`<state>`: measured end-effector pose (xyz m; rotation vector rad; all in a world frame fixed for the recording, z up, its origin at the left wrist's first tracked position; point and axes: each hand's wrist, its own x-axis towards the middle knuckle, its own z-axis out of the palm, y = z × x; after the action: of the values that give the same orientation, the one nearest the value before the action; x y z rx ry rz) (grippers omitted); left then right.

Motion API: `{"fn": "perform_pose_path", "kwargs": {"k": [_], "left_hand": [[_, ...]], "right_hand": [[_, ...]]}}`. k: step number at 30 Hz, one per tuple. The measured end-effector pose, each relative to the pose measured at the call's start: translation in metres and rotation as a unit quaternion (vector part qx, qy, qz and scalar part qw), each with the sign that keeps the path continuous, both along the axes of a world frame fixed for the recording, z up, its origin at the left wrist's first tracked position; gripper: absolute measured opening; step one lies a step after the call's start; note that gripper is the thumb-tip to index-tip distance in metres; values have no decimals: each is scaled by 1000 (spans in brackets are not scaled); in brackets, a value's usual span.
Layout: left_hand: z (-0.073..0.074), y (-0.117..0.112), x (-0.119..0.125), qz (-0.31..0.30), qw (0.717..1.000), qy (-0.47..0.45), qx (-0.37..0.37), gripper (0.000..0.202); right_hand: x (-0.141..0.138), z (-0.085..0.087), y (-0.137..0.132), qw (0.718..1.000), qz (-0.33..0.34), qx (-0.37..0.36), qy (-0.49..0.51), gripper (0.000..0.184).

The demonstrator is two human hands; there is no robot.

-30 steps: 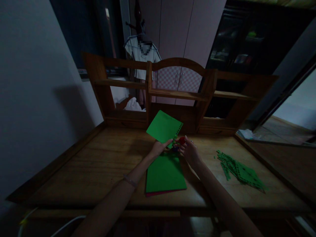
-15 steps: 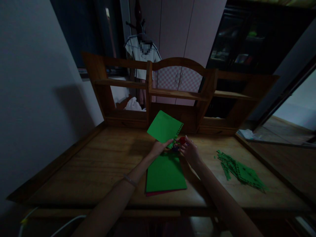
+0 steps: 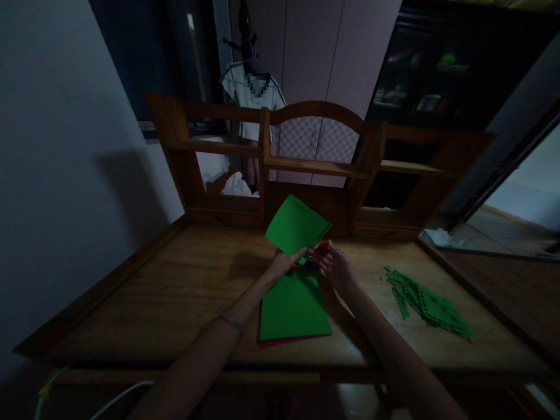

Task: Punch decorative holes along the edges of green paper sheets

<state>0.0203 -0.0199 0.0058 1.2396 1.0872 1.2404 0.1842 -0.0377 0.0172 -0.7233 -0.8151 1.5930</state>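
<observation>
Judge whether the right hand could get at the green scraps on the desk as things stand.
Probably yes: nothing visible stands between the right hand and the green scraps, though a red item seems to occupy its grip.

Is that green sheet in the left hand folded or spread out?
Spread: the sheet in the left hand shows one broad face, no visible fold.

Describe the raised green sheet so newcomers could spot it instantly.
Start at the wooden desk, then find the left hand near its middle. It holds the green sheet, the only one raised; the green stack and green scraps lie on the desk.
</observation>
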Motion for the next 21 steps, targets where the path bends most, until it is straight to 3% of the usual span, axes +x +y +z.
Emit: {"fn": "perform_pose_path", "kwargs": {"k": [7, 15, 21], "left_hand": [[-10, 9, 0, -9, 996, -8, 89, 48], [-9, 11, -3, -15, 988, 12, 152, 43], [-15, 15, -6, 34, 983, 80, 159, 42]], "right_hand": [[1, -1, 2, 1000, 0, -6, 20, 24], [0, -5, 4, 998, 7, -10, 54, 21], [-1, -6, 4, 998, 19, -9, 64, 21]]}}
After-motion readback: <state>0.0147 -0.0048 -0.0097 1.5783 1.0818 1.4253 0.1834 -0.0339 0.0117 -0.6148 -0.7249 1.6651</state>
